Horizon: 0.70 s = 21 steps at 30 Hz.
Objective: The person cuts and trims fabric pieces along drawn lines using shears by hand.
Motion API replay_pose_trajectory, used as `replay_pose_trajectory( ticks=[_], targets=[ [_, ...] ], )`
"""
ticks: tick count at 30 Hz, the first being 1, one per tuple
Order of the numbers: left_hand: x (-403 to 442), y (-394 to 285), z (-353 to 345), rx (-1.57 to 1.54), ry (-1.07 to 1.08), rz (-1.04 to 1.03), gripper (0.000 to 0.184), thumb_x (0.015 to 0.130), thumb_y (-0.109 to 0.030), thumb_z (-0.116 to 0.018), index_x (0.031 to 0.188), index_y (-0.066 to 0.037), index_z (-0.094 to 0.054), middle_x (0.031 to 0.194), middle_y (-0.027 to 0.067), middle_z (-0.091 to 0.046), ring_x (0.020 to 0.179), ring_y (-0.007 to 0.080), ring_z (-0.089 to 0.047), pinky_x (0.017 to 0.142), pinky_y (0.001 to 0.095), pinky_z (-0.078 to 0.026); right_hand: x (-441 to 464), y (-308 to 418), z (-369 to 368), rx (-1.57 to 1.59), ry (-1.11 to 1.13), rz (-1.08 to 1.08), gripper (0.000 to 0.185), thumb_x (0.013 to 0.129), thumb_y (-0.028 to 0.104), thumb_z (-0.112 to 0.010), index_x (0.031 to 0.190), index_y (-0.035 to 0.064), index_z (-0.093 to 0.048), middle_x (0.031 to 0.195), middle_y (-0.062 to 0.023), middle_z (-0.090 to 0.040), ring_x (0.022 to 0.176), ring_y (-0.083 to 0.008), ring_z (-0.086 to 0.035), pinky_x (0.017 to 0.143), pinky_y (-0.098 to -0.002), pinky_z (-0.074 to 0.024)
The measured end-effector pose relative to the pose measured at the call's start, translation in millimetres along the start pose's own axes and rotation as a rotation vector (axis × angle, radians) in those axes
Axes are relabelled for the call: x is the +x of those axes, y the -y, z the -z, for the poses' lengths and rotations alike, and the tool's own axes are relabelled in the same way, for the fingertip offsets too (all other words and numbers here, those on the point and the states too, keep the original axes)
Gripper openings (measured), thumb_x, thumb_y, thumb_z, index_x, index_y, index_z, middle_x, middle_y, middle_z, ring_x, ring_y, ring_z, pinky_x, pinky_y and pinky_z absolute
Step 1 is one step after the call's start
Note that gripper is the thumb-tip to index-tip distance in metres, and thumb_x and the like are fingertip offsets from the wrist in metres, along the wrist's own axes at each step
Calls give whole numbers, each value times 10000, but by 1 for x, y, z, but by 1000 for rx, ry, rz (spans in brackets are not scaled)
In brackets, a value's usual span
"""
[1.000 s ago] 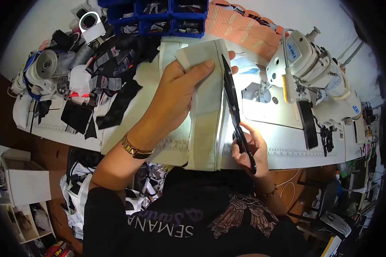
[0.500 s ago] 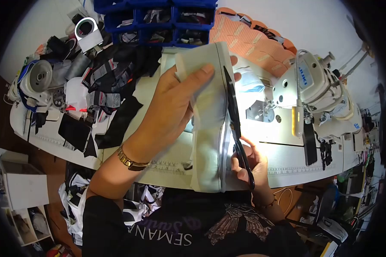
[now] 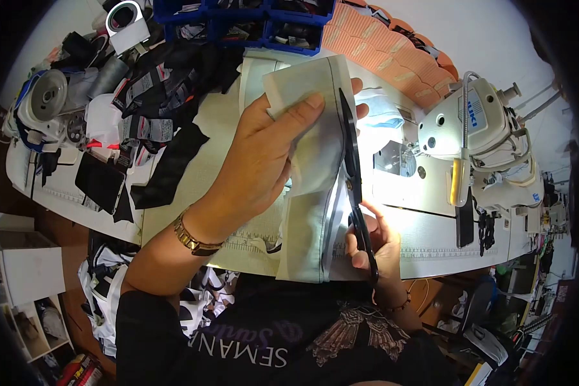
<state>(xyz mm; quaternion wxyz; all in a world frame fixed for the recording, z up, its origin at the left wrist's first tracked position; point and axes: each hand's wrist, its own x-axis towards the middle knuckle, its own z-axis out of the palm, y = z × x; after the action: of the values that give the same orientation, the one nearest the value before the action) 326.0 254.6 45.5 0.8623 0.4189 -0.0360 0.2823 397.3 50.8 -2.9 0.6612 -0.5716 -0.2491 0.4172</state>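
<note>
The pale fabric (image 3: 304, 225) now slants lower toward seven o'clock, clamped in the left hand (image 3: 264, 151); the right hand (image 3: 385, 248) grips scissors (image 3: 351, 157) along its three-o'clock edge.

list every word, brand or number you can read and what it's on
"JUKI": sewing machine on the right
"SEMANA": black shirt, upside down
Purple script on the shirt: too blurred
Ruler strip numbers, grey labels on the left, blue mark on the farther machine: too small
</note>
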Motion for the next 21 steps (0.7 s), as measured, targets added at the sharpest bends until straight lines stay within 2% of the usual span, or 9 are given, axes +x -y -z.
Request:
replay_pose_trajectory(
  ticks=[6,12,21],
  targets=[
    [0,1,2,-1,-12,-21,383,923,-151,-433,1248,42,-379,1232,198,-476,1122,331,-492,903,408,-468,0,1,-6,7,-10,-11,923,563,290,-844,1272,-42,-355,673,-21,-522,587,-84,-493,561,-201,-400],
    [-4,4,-3,25,-20,-18,382,928,-154,-425,1249,46,-373,1237,195,-474,1120,334,-494,902,401,-469,4,-3,-6,-2,-2,105,924,574,291,-842,1274,-56,-348,687,-21,-526,600,-80,-495,562,-198,-400],
    [-2,-3,-1,-32,-74,14,378,921,-146,-435,1240,51,-383,1224,171,-489,1116,307,-503,915,394,-461,3,-2,-7,-21,10,38,937,571,279,-843,1280,-61,-334,693,-20,-531,596,-74,-496,548,-191,-398]
  ],
)
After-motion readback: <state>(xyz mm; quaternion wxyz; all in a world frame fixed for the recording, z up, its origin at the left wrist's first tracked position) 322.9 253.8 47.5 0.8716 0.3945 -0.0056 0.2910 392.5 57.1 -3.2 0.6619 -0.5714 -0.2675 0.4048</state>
